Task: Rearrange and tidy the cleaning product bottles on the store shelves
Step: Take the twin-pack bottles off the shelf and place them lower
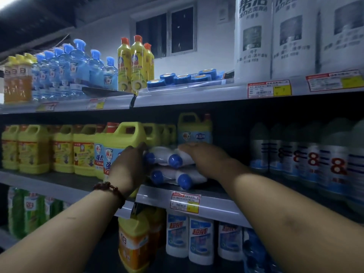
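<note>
shelf (216, 203) holds yellow jugs (126, 146) beside stacked bottles (167, 157).

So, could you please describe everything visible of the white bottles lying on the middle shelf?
The white bottles lie on their sides in two layers, four round blue caps facing out, looking like glossy plastic. They sit on the middle shelf, right of a yellow jug. The left hand touches their left end; the right hand rests on top.

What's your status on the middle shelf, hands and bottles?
Left hand pressing the white blue-capped bottles from the left, right hand flat on top. Bottles lie on their sides, two layers. Yellow jug tight beside left hand.
</note>
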Demonstrator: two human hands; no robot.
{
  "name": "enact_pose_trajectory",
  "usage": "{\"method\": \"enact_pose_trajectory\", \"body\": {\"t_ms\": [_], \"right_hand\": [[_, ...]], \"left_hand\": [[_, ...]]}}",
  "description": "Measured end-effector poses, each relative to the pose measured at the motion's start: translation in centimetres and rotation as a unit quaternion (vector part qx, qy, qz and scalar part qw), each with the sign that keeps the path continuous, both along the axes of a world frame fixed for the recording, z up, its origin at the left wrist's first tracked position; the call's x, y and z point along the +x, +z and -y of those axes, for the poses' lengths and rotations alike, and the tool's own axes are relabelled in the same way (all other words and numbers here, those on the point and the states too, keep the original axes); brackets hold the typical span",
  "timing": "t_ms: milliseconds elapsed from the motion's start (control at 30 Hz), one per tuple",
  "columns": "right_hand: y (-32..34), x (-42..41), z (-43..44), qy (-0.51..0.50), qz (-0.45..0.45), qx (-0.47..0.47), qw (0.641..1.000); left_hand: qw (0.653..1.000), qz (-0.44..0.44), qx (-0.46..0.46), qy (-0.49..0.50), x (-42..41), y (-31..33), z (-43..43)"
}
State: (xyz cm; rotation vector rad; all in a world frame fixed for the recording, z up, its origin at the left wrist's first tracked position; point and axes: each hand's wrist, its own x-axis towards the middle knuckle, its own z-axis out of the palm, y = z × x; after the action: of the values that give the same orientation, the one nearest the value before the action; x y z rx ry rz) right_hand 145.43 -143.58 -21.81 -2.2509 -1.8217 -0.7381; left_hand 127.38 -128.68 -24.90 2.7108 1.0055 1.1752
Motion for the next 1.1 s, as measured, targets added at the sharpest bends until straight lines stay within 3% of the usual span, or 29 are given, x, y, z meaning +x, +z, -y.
{"method": "enact_pose_trajectory", "body": {"t_ms": [300, 533, 733, 967, 1100], "right_hand": [[-1.8, 0.1, 3.0, 0.093, -0.132, 0.065, 0.985], [-2.3, -1.3, 8.2, 0.150, -0.096, 0.103, 0.979], [-3.6, 0.2, 8.6, 0.139, -0.070, 0.127, 0.980], [-5.1, 2.2, 6.3, 0.165, -0.137, 0.192, 0.958], [-4.0, 0.3, 8.1, 0.199, -0.169, 0.228, 0.938]], "left_hand": [[0.988, 0.036, 0.139, -0.050, -2.9, -1.9, 0.8], [0.968, 0.020, 0.171, -0.182, -5.7, -2.7, 3.5], [0.977, 0.053, 0.122, -0.166, -3.1, -2.6, 4.2], [0.968, 0.131, 0.095, -0.193, -1.1, -3.1, 3.7], [0.973, 0.116, 0.078, -0.182, -2.2, -2.1, 4.3]]}}
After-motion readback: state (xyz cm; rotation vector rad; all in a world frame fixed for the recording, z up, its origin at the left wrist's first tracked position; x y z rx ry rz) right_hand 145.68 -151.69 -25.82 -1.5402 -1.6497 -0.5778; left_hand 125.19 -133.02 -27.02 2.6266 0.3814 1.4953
